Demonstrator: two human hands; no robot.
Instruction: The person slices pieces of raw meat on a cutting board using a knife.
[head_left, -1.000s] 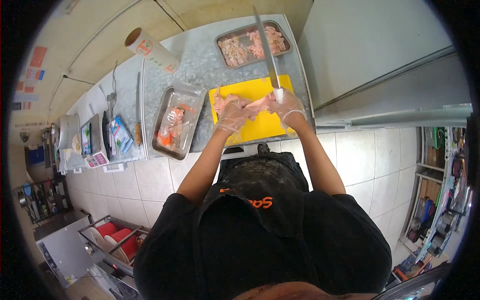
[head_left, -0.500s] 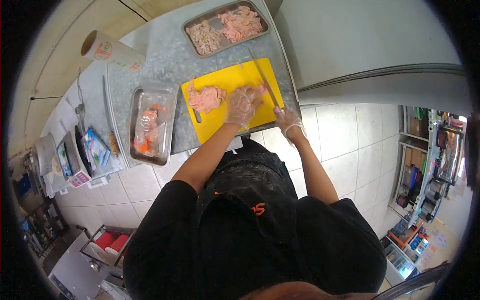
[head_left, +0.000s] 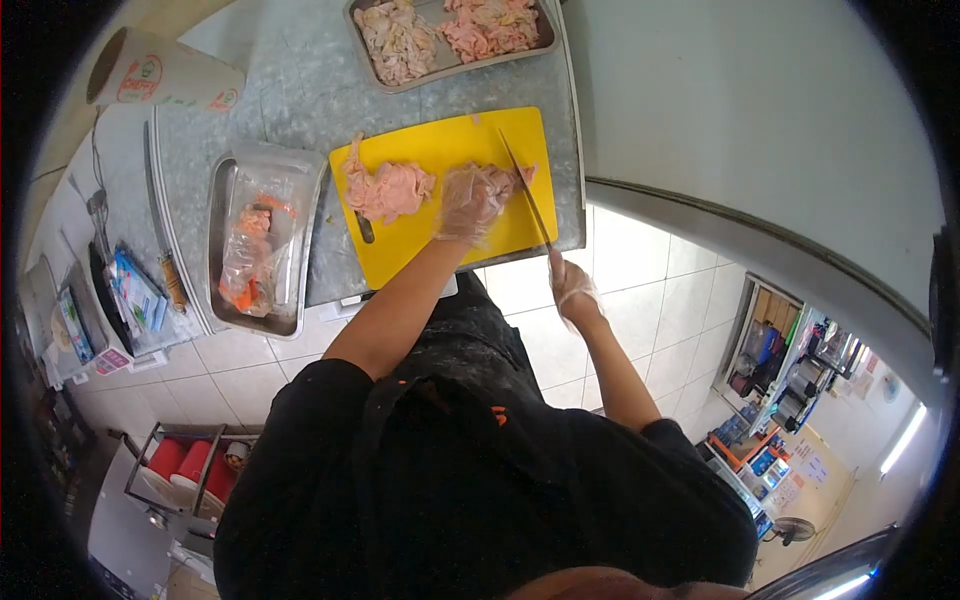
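My left hand (head_left: 474,202), in a clear plastic glove, presses down on the yellow cutting board (head_left: 490,245) with its fingers curled over a piece of raw pink meat (head_left: 527,175). In my right hand (head_left: 574,291), also gloved, is the handle of a long knife (head_left: 524,186). Its blade crosses the right part of the board and meets the meat just beside my left fingertips. Left of that hand lies a larger heap of raw meat (head_left: 390,190). How much meat is under my left palm is hidden.
A metal tray (head_left: 440,73) with two piles of cut meat stands beyond the board. To the left, another metal tray (head_left: 298,285) holds plastic-wrapped meat. A printed cardboard tube (head_left: 170,82) lies at the far left. The counter ends right of the board.
My right hand has drawn the knife back toward my body, so its tip now lies over the board instead of past its far edge. My left hand stays in place; the view has shifted.
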